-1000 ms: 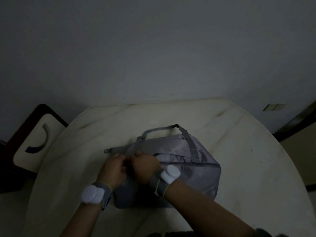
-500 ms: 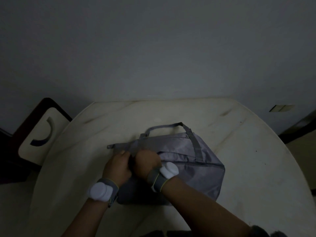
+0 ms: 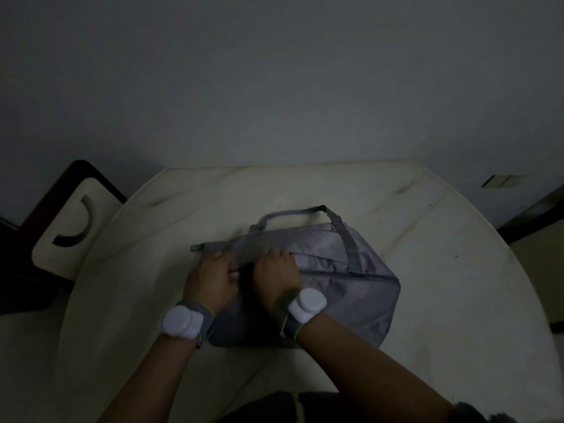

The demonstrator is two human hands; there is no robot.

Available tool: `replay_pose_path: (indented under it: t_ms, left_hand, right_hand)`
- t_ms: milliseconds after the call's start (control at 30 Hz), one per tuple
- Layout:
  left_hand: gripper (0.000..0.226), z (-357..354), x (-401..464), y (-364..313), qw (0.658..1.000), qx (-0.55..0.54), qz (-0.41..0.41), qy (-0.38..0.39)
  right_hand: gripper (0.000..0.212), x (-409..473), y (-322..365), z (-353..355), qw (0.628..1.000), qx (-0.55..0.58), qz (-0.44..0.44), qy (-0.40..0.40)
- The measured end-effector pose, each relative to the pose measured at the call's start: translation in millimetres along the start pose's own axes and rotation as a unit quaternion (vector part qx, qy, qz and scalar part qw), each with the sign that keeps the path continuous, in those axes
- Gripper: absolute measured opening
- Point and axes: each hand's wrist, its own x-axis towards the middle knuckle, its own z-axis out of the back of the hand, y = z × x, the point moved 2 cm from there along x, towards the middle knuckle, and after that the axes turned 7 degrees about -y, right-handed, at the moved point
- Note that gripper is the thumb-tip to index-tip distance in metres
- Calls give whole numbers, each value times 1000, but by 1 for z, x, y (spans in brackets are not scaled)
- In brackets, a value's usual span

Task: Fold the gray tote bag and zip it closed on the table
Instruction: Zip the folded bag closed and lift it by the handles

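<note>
The gray tote bag (image 3: 345, 282) lies flat on the round pale table (image 3: 442, 270), its strap handle (image 3: 293, 212) arching toward the far side and a zipper tail (image 3: 198, 247) sticking out to the left. My left hand (image 3: 210, 279) grips the bag's left end near the zipper line, fingers curled on the fabric. My right hand (image 3: 276, 274) sits right beside it, fingers closed and pressing on the bag's top by the zipper. What the fingertips pinch is hidden. Both wrists wear bands with white discs.
A dark-framed chair with a pale seat (image 3: 64, 227) stands off the table's left edge. A plain wall rises behind the table, with a socket plate (image 3: 502, 181) at right. The room is dim.
My two hands have drawn slightly apart along the bag's top, the right one shifting a little to the right. The bag stays in place.
</note>
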Motion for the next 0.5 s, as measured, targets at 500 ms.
replay_pose_path:
  t_ms: [500]
  left_hand:
    - [25, -10, -3, -23, 993, 91, -70, 21]
  right_hand:
    - [26, -9, -6, -1, 990, 120, -76, -1]
